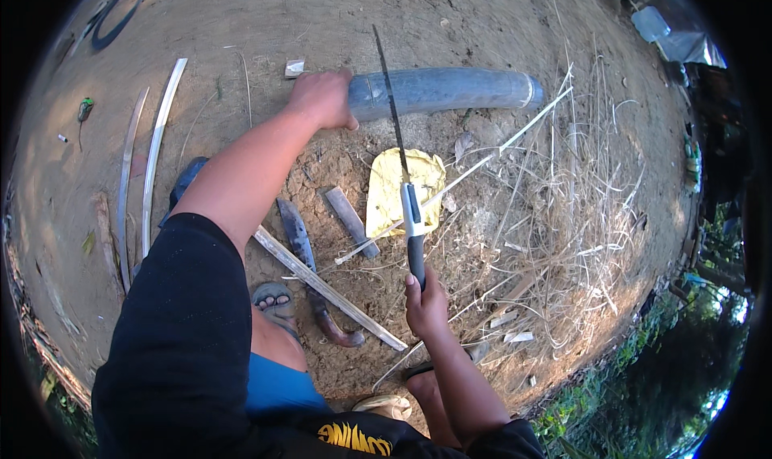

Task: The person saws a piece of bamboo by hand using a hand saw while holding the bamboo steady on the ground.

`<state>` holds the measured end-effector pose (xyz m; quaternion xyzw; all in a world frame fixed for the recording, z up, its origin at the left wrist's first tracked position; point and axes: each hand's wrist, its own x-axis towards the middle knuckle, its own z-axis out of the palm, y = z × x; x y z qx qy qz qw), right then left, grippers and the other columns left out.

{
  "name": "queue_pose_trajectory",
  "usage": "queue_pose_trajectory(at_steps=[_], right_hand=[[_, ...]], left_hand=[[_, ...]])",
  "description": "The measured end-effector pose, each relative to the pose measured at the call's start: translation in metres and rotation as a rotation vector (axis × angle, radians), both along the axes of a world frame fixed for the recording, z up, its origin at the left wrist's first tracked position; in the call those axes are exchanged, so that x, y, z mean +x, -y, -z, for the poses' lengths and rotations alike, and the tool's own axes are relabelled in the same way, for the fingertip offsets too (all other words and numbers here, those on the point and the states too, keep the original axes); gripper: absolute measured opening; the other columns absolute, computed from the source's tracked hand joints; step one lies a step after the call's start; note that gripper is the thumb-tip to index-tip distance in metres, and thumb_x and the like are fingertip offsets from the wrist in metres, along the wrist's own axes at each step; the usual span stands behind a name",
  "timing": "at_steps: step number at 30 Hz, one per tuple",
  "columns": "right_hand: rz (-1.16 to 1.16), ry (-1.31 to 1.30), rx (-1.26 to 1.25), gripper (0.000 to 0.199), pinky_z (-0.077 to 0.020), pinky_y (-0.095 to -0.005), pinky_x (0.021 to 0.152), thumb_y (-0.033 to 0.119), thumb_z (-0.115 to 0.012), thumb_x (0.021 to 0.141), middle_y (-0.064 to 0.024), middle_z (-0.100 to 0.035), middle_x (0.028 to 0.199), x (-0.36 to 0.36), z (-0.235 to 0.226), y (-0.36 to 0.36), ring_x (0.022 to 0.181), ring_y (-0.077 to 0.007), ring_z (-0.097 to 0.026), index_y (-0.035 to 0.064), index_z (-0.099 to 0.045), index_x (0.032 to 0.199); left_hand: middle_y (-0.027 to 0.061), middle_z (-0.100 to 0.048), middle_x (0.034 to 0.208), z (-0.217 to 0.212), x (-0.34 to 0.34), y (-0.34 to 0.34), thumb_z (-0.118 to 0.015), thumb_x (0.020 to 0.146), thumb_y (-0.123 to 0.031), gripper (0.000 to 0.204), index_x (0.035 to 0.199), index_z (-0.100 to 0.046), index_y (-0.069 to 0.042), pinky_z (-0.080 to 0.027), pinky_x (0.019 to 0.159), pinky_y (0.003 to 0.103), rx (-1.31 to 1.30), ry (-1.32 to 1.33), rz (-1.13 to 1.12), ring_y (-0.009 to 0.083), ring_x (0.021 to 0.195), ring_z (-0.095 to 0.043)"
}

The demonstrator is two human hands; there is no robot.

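The grey pipe [442, 91] lies flat on bare, cracked dirt, a long smooth round tube with a pale band near its far end. The left hand [322, 98] is wrapped over the pipe's near end, fingers curled down around it, pinning it in place. The right hand [425, 304] is closed tight round the dark handle of a hand saw [402, 157], whose thin, narrow blade runs up and crosses over the pipe just beside the left hand.

Below the pipe, under the saw, sits a crumpled yellow leaf [386, 193], flat on the ground. A thin pale stick [474, 169] runs slantwise from the pipe's far end down past the leaf. Left of the leaf lie a short flat piece of wood [351, 220], a curved knife [310, 270] with a dull blade, and a long split wooden slat [338, 294]. To the right of the pipe spreads a tangle of dry straw [571, 209]. Far left of the pipe rest two long bent strips [145, 169].
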<state>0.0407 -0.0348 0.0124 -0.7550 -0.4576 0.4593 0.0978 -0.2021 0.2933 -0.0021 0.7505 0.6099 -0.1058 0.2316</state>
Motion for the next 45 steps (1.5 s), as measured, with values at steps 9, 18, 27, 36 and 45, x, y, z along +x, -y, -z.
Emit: queue_pose_trajectory(at_steps=[9, 18, 27, 36, 45], right_hand=[[-0.074, -0.01, 0.047, 0.043, -0.0511, -0.0526, 0.077, 0.036, -0.05, 0.108, -0.0269, -0.068, 0.094, 0.002, -0.003, 0.0, 0.087, -0.0475, -0.067, 0.0039, -0.051, 0.136], [-0.029, -0.017, -0.147, 0.046, -0.051, -0.0542, 0.08, 0.039, -0.04, 0.109, -0.027, -0.069, 0.096, 0.005, -0.05, 0.014, 0.09, -0.0495, -0.067, 0.0055, -0.052, 0.138], [-0.062, 0.118, -0.124, 0.049, -0.049, -0.0584, 0.083, 0.043, -0.039, 0.11, -0.0325, -0.067, 0.093, -0.017, -0.047, -0.058, 0.092, -0.0531, -0.065, -0.0008, -0.058, 0.122], [-0.131, 0.183, -0.163, 0.057, -0.0494, -0.0571, 0.092, 0.046, -0.039, 0.109, -0.0359, -0.068, 0.101, -0.012, -0.047, -0.075, 0.104, -0.0534, -0.064, -0.003, -0.053, 0.136], [-0.18, 0.189, -0.054, 0.057, -0.0523, -0.0567, 0.079, 0.045, -0.041, 0.109, -0.0302, -0.069, 0.091, 0.028, -0.069, -0.037, 0.088, -0.051, -0.068, -0.0073, -0.058, 0.123]], left_hand=[[0.0226, -0.069, 0.123, 0.004, 0.001, -0.007, -0.093, 0.067, -0.038, 0.083, 0.129, -0.057, 0.004, -0.053, 0.101, 0.045, -0.012, 0.076, -0.014, 0.0378, 0.117, -0.066], [0.0226, -0.069, 0.121, 0.003, -0.007, -0.005, -0.093, 0.068, -0.037, 0.08, 0.127, -0.057, 0.004, -0.053, 0.1, 0.043, -0.028, 0.059, -0.006, 0.0375, 0.117, -0.066], [0.0228, -0.07, 0.119, -0.004, 0.005, -0.006, -0.093, 0.069, -0.042, 0.081, 0.124, -0.057, 0.005, -0.053, 0.1, 0.044, -0.001, 0.041, -0.035, 0.0376, 0.116, -0.067], [0.0234, -0.07, 0.12, -0.003, 0.008, -0.004, -0.092, 0.069, -0.043, 0.081, 0.124, -0.058, 0.005, -0.054, 0.098, 0.044, -0.022, 0.027, 0.025, 0.037, 0.115, -0.067], [0.022, -0.071, 0.12, -0.009, 0.008, -0.009, -0.091, 0.07, -0.046, 0.084, 0.128, -0.058, 0.004, -0.054, 0.097, 0.043, -0.057, 0.001, -0.042, 0.0358, 0.114, -0.068]])
